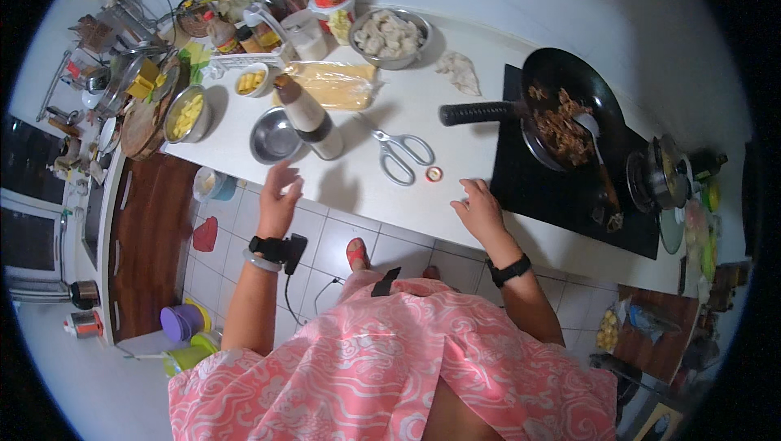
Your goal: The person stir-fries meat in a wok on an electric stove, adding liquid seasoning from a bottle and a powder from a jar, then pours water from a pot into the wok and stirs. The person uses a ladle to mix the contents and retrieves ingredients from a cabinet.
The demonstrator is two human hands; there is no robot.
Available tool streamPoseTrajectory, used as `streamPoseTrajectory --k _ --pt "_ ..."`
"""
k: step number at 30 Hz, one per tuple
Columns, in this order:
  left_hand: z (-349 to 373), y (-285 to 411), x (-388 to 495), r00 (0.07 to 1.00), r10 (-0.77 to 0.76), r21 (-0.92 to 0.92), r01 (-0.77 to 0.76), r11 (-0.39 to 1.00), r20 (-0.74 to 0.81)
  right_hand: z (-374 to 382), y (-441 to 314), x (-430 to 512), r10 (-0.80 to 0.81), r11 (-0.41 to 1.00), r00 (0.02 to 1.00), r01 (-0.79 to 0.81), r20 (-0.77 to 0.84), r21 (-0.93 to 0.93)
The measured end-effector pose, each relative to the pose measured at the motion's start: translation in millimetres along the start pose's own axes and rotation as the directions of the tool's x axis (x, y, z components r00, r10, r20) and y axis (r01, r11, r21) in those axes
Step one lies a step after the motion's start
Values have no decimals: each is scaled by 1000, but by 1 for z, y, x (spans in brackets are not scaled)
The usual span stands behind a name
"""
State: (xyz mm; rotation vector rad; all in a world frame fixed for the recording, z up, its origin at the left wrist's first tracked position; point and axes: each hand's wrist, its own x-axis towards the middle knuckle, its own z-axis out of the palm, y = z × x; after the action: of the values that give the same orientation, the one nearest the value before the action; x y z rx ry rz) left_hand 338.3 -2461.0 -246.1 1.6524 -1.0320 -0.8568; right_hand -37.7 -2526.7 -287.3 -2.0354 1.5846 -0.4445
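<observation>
My left hand [281,197] is raised at the counter's front edge, fingers apart and holding nothing, just below an empty steel bowl [266,143]. A tall bottle [310,120] with a brown cap stands beside that bowl. My right hand [479,206] is over the front edge, left of the black cooktop, its fingers loosely curled with nothing in them. Between the hands, kitchen scissors [399,151] with metal handles lie on the counter, next to a small red-rimmed cap [434,174]. A wok [573,81] holds browned meat and a spatula [595,142]; its black handle [476,113] points left.
A plastic-wrapped yellow pack [335,84], a steel bowl of whitish pieces [390,62] and a crumpled cloth [459,73] lie behind. To the left are a bowl of cut yellow pieces [186,116] and a bottle caddy [253,58]. A lidded pot [666,175] stands at right.
</observation>
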Motion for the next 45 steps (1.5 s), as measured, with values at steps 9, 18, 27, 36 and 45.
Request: streamPoseTrajectory --k 9,18,27,36,45 --pt "-56 -37 50 990 76 81 -87 993 122 66 -33 42 70 959 977 -121 -202 -255" --pt "-76 -81 98 895 -3 -114 60 992 445 93 -37 51 180 934 954 -242 -240 -264" --pt "-69 -105 130 897 -26 -268 159 950 442 107 -21 55 47 922 962 -145 -267 -360" --pt "-127 -65 164 963 180 133 -209 969 201 103 -11 59 51 946 948 -146 -313 -290" --pt "-271 -45 400 996 83 781 -82 619 39 79 -105 17 320 901 811 -420 -489 -108"
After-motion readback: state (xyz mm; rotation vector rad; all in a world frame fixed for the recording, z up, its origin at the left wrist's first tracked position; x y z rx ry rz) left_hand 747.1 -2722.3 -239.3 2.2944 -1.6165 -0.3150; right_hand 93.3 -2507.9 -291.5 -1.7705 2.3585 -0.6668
